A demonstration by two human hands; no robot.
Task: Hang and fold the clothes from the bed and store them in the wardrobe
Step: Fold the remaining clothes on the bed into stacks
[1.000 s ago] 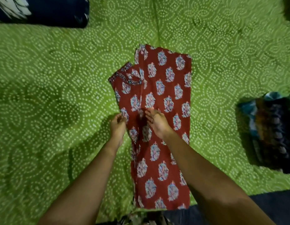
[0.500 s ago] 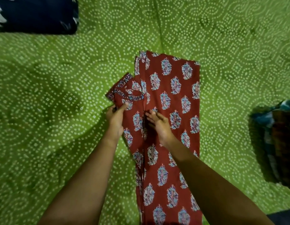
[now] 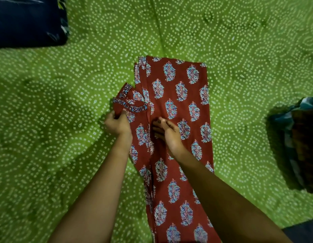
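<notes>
1. Nearest us, both forearms reach forward over the near part of the red printed kurta (image 3: 183,95). It lies flat on the green dotted bedsheet (image 3: 47,120), folded narrow. Its long axis runs straight away from us, and its near end passes out of view at the bottom
2. About halfway along the kurta, the right hand (image 3: 168,134) rests on top of the cloth. Its fingers are loosely bent and point left toward the lengthwise fold, pressing down and gripping nothing that we can see
3. Level with it, at the kurta's left edge, the left hand (image 3: 118,124) has its fingers curled round the base of the trimmed sleeve (image 3: 129,102). The sleeve juts out leftward past the folded body
4. We judge the next move turns on this. The sleeve lies left of the long axis and just beyond the left hand, so that hand is nearer to carry it rightward across the body while the right pins the cloth
5. Well apart to the right sits a heap of multicoloured clothes (image 3: 303,137), and farthest, top left, a dark blue pillow (image 3: 27,21)
</notes>
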